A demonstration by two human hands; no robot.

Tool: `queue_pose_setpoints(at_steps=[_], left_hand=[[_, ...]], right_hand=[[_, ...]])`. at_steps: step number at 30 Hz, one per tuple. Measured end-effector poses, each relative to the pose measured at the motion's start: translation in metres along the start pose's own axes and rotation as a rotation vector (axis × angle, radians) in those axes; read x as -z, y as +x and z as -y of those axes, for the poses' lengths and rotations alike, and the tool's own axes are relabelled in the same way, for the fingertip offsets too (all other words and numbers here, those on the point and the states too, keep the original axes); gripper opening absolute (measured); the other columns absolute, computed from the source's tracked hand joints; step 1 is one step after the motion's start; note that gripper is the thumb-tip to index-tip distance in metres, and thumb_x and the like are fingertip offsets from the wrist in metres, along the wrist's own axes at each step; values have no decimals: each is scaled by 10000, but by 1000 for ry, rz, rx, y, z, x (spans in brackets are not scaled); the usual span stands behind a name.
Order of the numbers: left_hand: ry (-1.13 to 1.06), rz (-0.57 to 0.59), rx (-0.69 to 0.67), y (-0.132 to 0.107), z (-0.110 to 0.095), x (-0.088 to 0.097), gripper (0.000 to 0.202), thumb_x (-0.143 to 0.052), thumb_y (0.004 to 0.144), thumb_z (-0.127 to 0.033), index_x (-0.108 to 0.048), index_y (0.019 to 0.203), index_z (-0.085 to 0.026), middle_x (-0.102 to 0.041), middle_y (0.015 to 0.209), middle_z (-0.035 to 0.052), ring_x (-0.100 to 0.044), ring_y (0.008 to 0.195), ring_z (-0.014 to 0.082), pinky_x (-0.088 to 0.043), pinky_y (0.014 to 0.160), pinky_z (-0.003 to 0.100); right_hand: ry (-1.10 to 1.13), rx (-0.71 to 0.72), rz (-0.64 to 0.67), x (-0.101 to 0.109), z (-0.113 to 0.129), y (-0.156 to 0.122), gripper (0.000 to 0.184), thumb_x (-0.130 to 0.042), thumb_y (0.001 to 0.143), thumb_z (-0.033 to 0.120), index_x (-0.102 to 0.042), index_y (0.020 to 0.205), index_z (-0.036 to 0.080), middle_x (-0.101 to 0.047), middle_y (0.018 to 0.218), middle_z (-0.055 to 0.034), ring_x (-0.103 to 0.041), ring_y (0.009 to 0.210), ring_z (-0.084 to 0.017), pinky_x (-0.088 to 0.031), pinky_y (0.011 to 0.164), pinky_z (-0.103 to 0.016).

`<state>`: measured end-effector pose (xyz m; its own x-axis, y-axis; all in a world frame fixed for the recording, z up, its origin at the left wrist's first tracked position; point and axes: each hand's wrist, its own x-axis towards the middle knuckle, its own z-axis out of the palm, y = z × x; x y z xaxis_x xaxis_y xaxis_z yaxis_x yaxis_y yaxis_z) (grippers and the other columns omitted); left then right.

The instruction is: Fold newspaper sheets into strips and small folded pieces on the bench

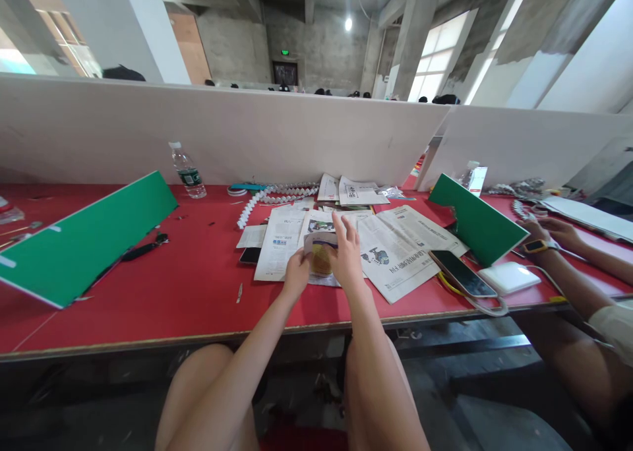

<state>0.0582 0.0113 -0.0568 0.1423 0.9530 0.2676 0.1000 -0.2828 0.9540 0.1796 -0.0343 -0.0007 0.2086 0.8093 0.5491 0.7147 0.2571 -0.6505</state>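
Both my hands meet over a small piece of newspaper (pixel 320 253) with a yellowish print, near the front middle of the red table (pixel 188 286). My left hand (pixel 295 274) pinches its left edge with curled fingers. My right hand (pixel 347 256) holds its right side, with the index finger stretched upward. Under and behind the piece lie spread newspaper sheets (pixel 395 253).
Green boards lean at the left (pixel 84 237) and at the right (pixel 475 217). A water bottle (pixel 188 171) stands by the white partition (pixel 222 131). A folded paper chain (pixel 270 197), a phone (pixel 462 273) and a white box (pixel 509 276) lie nearby. Another person's arms (pixel 568 253) rest at the right.
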Motion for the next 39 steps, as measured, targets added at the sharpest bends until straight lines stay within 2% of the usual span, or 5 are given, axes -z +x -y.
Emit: queue_pose_setpoints(at_steps=[5,9,13,19,39], left_hand=[[27,26,-18,2,-6,4,195,-483,764,-273,-632,798,-150,-682,826,57,-595,832,221,-437,794,329],[-82,72,67,7,-15,11,253,-560,735,-391,-617,755,-145,-680,778,55,-608,797,218,-448,757,324],[-294,153,232,6,-33,20,401,-678,640,-486,-633,823,-132,-701,822,63,-632,773,213,-471,735,323],[-346,266,400,3,-49,31,441,-735,613,-443,-670,911,-124,-720,844,89,-658,715,216,-497,665,321],[-240,294,386,4,-55,36,348,-696,685,-413,-675,871,-120,-721,801,82,-659,688,213,-508,635,319]], right_hand=[[19,24,7,-1,3,1,497,-417,825,156,-468,1306,271,-350,1428,-62,-193,1373,-253,-248,1078,-474],[441,-322,-117,5,0,5,653,-550,771,320,-323,1376,220,-435,1357,-135,-445,1214,-255,-418,932,-416],[753,-602,99,12,-2,6,472,-616,699,449,-544,1108,224,-636,1053,-78,-601,936,-224,-481,722,-316],[805,-584,192,4,-7,4,267,-621,684,418,-585,861,222,-664,894,-16,-607,839,-200,-466,680,-295],[821,-627,145,8,-7,7,274,-652,619,406,-656,775,181,-692,813,-44,-613,748,-190,-453,654,-288]])
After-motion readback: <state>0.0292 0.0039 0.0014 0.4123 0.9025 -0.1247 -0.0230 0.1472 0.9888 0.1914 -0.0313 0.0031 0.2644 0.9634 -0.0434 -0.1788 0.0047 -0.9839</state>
